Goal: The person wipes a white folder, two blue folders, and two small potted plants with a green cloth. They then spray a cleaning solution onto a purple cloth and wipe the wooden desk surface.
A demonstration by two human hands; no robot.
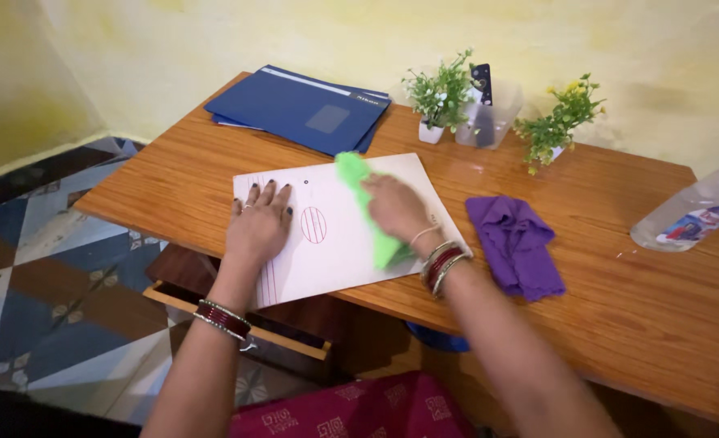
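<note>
Left hand point(259, 225) lies flat, fingers spread, on the white sheet point(335, 243) on the counter point(635, 308) while the right hand point(396, 207) presses a green cloth point(358, 174) onto it, grip hard to tell.

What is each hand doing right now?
Left hand: open, flat on the white sheet.
Right hand: pressed on the green cloth; grip cannot be told.

A bright green cloth point(368, 207), crumpled into a long strip, lies under the right hand point(396, 207), pressed against a white sheet point(339, 243). The sheet lies flat beneath both hands, the left hand point(258, 223) spread on its left part.
</note>
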